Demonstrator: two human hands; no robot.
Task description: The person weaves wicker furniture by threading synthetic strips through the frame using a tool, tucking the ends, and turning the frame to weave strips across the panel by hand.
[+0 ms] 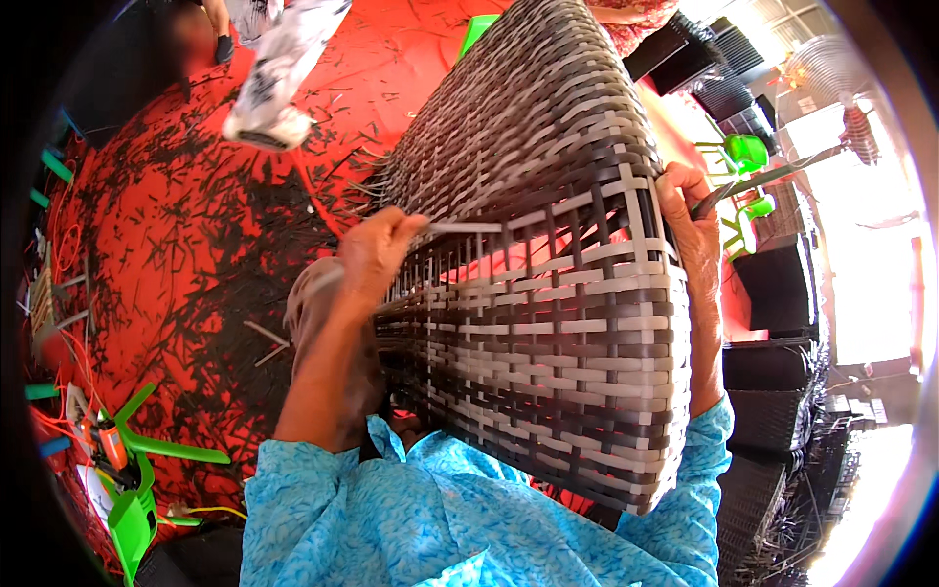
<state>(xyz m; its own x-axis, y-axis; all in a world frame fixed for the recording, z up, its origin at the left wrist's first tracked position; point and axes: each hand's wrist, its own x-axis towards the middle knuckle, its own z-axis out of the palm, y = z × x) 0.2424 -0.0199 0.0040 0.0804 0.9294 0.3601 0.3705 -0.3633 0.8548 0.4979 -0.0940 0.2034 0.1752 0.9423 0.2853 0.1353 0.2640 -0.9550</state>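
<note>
Apparently weaving: left hand (375, 256) pinches a strip (469, 228) at nine o'clock on the wicker (587, 342), right hand (691, 217) grips two o'clock; threading seems next

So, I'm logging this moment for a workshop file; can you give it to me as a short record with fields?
Left hand: pinches a pale strip
Right hand: grips the far right edge of the woven piece
Weave: grey and dark brown; tight on the upper face, with open gaps on the near side
Floor: red, littered with dark scraps
Lower left: bright green chair
Right background: black woven pieces
</note>
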